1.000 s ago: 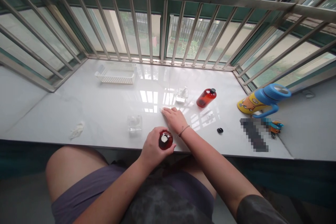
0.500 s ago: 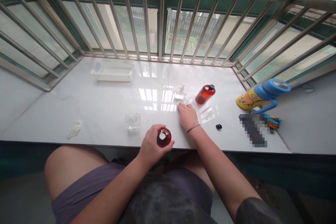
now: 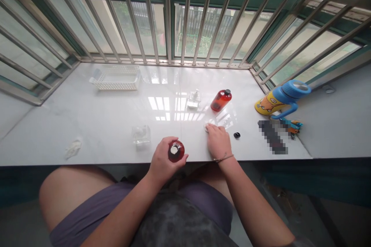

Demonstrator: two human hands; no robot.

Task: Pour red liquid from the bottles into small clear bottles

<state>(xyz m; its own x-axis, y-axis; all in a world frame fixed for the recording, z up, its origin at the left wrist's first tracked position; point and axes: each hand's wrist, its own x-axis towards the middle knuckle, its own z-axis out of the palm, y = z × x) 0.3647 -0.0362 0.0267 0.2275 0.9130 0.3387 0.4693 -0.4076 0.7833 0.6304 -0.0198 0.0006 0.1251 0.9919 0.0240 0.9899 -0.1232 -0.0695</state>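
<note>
My left hand [image 3: 165, 158] is wrapped round a dark red bottle [image 3: 179, 154] at the table's front edge. The bottle stands without a cap, and its mouth shows white from above. To its right, my right hand [image 3: 218, 139] rests on the table with bent fingers pressed together. A small white wad [image 3: 206, 127], perhaps tissue, shows at the fingertips, mostly hidden by them. A loose black cap [image 3: 237, 135] lies just right of that hand. Beyond the hand stands a second red bottle [image 3: 220, 101] with its black cap on. Near it is a clear glass bottle [image 3: 194, 99].
A clear square container [image 3: 141, 137] stands left of my left hand. Crumpled white tissue [image 3: 73, 149] lies farther left. A white basket [image 3: 116, 83] is by the window bars. On the right are a blue and yellow thermos [image 3: 269, 102], a blurred-out dark object [image 3: 274, 139] and an orange-teal tool [image 3: 294, 126].
My right hand has slid back towards me and to the right, away from the clear glass bottle. My left hand keeps its hold on the red bottle. The view has shifted slightly.
</note>
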